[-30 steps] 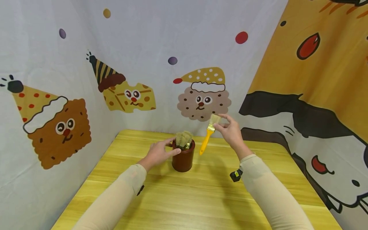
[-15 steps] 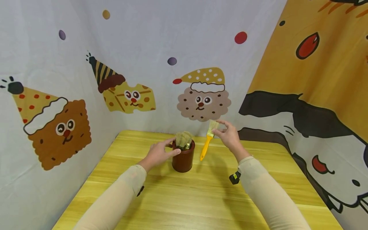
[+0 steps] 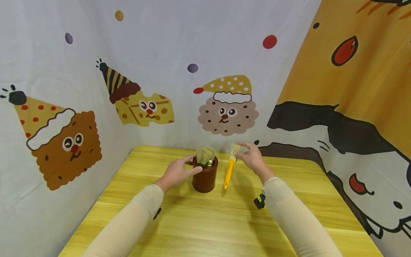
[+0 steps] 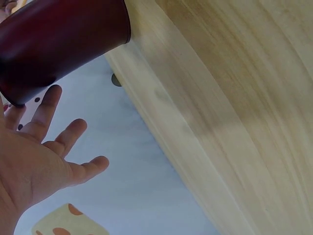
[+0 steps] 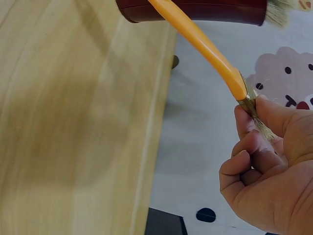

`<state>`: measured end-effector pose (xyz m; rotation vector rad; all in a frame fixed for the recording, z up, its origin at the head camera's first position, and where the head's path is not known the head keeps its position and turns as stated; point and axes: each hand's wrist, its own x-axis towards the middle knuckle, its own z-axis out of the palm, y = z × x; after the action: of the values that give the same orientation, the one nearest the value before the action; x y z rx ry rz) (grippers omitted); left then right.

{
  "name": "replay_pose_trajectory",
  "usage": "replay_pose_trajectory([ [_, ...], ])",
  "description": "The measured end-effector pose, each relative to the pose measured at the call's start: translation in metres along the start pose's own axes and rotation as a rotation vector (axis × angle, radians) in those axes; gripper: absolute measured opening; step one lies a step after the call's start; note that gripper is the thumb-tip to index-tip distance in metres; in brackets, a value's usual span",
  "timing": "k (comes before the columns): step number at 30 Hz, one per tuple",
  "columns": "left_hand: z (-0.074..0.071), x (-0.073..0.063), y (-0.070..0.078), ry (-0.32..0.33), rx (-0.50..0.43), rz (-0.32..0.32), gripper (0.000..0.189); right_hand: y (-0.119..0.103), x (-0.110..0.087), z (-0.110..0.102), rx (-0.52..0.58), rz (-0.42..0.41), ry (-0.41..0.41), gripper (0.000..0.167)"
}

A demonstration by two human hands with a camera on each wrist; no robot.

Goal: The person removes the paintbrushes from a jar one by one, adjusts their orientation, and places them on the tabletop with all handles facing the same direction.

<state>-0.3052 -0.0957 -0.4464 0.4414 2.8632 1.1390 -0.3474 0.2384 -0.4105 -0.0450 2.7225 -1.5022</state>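
Observation:
A dark red-brown cup (image 3: 204,180) stands upright on the table, with several brushes (image 3: 205,155) in it, bristles up. My left hand (image 3: 178,171) holds the cup near its rim, thumb in front and index finger behind; its other fingers spread apart in the left wrist view. To the right of the cup, my right hand (image 3: 252,157) pinches a paintbrush (image 3: 229,173) at its metal band and bristles. The yellow-orange handle (image 5: 205,49) points down, with its tip close to the tabletop. In the right wrist view this handle crosses in front of the cup (image 5: 205,11).
The wooden table (image 3: 199,221) ends at the back against a pale cloth (image 3: 154,43) printed with cartoon food figures. A cloth with a large cartoon animal (image 3: 346,132) hangs along the right side. Below my right wrist a small black device (image 3: 259,201) shows.
My right hand has lowered the paintbrush and shifted slightly left, so its handle tip comes nearer the table. My left hand and the cup have stayed in place.

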Motion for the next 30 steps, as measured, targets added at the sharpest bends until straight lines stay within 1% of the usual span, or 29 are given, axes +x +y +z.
replay_pose_trajectory([
  [4, 0.0, 0.0, 0.0, 0.004, -0.001, 0.001, 0.081, 0.006, 0.0, 0.008, -0.019, 0.023, -0.038, 0.061],
  [6, 0.001, 0.0, 0.0, 0.005, -0.002, 0.0, 0.081, 0.01, 0.001, 0.011, -0.011, 0.042, -0.049, 0.06],
  [8, 0.001, 0.0, 0.0, 0.006, -0.003, -0.002, 0.081, 0.014, 0.001, 0.014, -0.025, 0.042, -0.063, 0.059],
  [11, 0.001, 0.0, 0.0, 0.007, -0.008, -0.005, 0.081, 0.018, 0.001, 0.019, -0.032, 0.046, -0.069, 0.058],
  [18, 0.001, -0.001, 0.002, 0.009, -0.01, -0.009, 0.08, 0.024, 0.003, 0.025, -0.065, 0.018, -0.07, 0.061],
  [24, 0.0, -0.002, 0.002, 0.005, -0.015, -0.013, 0.08, 0.03, 0.005, 0.031, -0.065, 0.039, -0.08, 0.059],
  [30, 0.001, -0.002, 0.0, 0.011, -0.019, 0.0, 0.08, 0.035, 0.005, 0.036, -0.064, 0.072, -0.107, 0.058],
])
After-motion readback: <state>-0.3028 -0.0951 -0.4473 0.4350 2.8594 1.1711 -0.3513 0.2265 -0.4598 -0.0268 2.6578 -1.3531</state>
